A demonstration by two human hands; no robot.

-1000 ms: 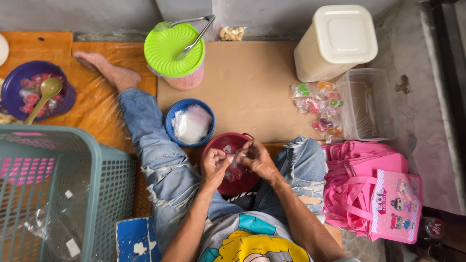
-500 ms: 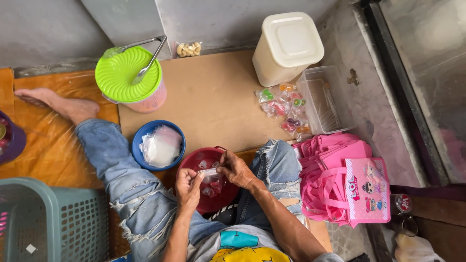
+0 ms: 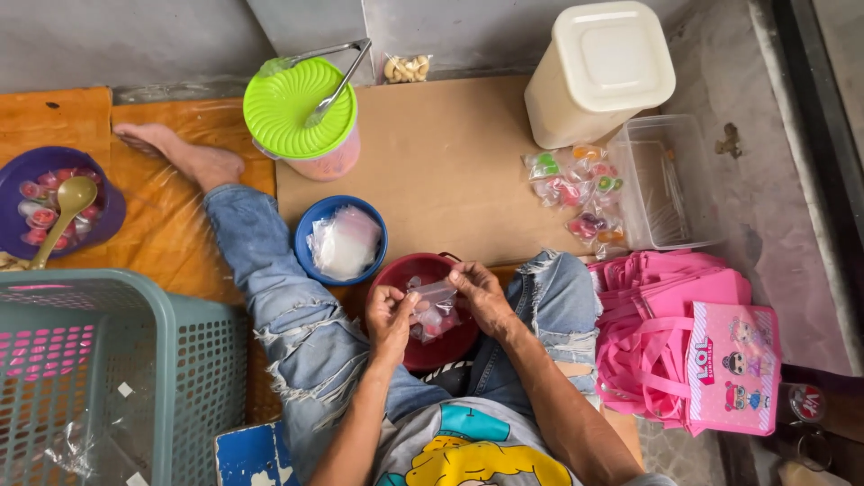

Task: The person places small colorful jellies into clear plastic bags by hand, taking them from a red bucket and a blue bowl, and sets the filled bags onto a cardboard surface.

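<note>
Down at the very bottom, a shirt with a bright cartoon picture [image 3: 468, 454], and blue jeans with rips [image 3: 297, 333] on two legs stretched out over the floor. Just above the lap, two bare hands close together. Left hand [image 3: 389, 317] curled, fingers pinched on one edge of a small clear bag [image 3: 435, 309]. Right hand [image 3: 482, 295] curled too, fingers pinched on the other edge of the same bag. Little reddish sweets inside the bag, hard to count. Bag held right over a dark red bowl [image 3: 423, 346] sitting between the knees. To the left of that, touching the leg, a blue bowl [image 3: 310, 220] with a heap of empty clear bags [image 3: 345, 241] in it. Far down on the left, a big teal basket with holes [image 3: 90, 378]. On the right, beside the knee, a pile of pink cloth bags [image 3: 670, 333], top one with little doll pictures. Farther up, a flat sheet of brown cardboard [image 3: 441, 162] on the floor. At its right edge, a few small filled bags of colourful sweets [image 3: 576, 189], just beside a clear plastic box [image 3: 670, 184]. On the left side, a bare foot [image 3: 175, 153] on an orange sheet [image 3: 162, 234], and a purple bowl [image 3: 18, 175] with red sweets and a gold spoon [image 3: 63, 211]. Farthest away, near the wall, a pink tub with a green lid [image 3: 301, 108], metal tongs [image 3: 337, 72] lying on top, and a tall cream box with a lid [image 3: 598, 72].
</note>
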